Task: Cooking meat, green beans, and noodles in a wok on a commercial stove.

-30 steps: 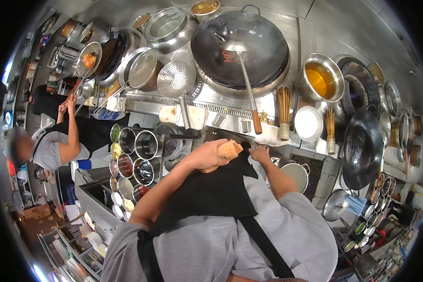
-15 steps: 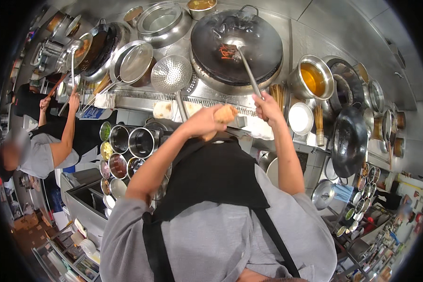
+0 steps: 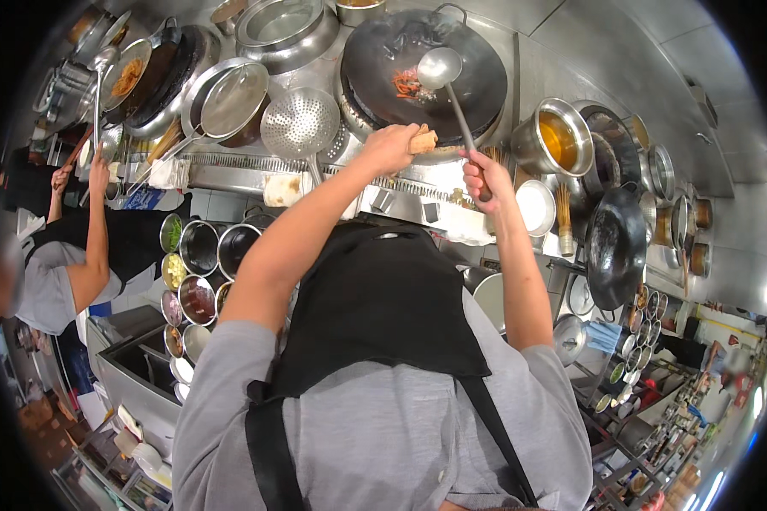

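My right hand [image 3: 487, 180] is wrapped round the handle of a metal ladle [image 3: 440, 68]. The ladle's bowl hangs over a large black wok [image 3: 371, 81]. Orange-red strips of food [image 3: 406, 83], with some pale bits beside them, lie inside the wok. At the wok's near rim, my left hand [image 3: 390, 151] is closed on a folded tan cloth [image 3: 423, 140]. Whether the fingers also grip the rim through the cloth cannot be made out. A perforated skimmer [image 3: 300, 123] rests left of the wok, beyond my left forearm.
Right of the wok stand a steel pot of amber liquid [image 3: 561, 140], a white bowl [image 3: 536, 208] and a bamboo brush [image 3: 564, 220]. A spare wok [image 3: 615, 258] is further right. A mesh strainer [image 3: 235, 100] lies left. A co-worker [image 3: 64, 281] cooks at far left, near ingredient tins [image 3: 199, 245].
My left hand has moved forward and right with the cloth, from before my apron to the wok's rim. The ladle has been raised off the food. The camera view has shifted slightly.
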### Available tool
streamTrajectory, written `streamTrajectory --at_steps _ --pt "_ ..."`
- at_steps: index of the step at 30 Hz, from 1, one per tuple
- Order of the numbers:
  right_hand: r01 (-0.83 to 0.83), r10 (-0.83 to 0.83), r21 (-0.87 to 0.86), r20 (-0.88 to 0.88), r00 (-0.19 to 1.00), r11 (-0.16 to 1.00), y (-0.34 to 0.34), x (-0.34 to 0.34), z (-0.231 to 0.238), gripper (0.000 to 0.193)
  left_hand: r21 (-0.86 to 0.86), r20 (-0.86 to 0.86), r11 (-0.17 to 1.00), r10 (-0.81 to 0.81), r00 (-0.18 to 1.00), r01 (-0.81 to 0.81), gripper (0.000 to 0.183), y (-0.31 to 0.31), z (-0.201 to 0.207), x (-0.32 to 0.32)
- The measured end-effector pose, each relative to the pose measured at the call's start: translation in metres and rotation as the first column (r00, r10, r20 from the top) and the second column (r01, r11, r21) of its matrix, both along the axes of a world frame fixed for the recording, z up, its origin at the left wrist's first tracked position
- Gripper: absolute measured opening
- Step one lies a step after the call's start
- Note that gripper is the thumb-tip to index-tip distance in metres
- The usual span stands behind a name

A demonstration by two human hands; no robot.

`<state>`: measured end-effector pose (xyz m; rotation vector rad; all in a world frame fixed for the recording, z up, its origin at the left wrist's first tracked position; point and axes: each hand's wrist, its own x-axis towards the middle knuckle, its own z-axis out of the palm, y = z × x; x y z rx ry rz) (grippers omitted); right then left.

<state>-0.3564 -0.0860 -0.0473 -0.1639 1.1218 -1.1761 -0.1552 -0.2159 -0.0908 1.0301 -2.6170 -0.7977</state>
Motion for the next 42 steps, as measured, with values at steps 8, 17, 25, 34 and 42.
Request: streamTrajectory --at_steps 8,17,25,34,42 --pt "0.089 -0.09 0.016 0.017 0.996 0.996 -0.019 0.031 0.0 0.022 -0.008 -0.115 0.995 0.099 0.988 -0.101 0.025 0.015 0.0 0.003" --pt "-0.101 0.101 0.011 -0.19 0.977 0.995 0.004 0.025 -0.002 0.027 -0.058 -0.215 0.988 0.13 0.968 -0.146 0.025 0.022 -0.004 0.003" --pt "-0.456 0.41 0.28 -0.886 0.215 0.845 0.06 -0.002 0.042 0.034 -0.051 -0.2 0.99 0.118 0.973 -0.13 0.022 0.021 -0.005 0.008" --pt "-0.161 0.118 0.015 -0.744 0.657 0.987 -0.009 -0.013 -0.045 0.025 0.075 -0.035 0.987 0.145 0.989 -0.142 0.041 0.02 0.003 0.004" --pt "-0.003 0.01 0.013 -0.536 0.844 1.0 0.03 0.086 -0.026 0.027 0.127 -0.248 0.964 0.258 0.934 -0.233 0.065 0.046 -0.001 0.029"
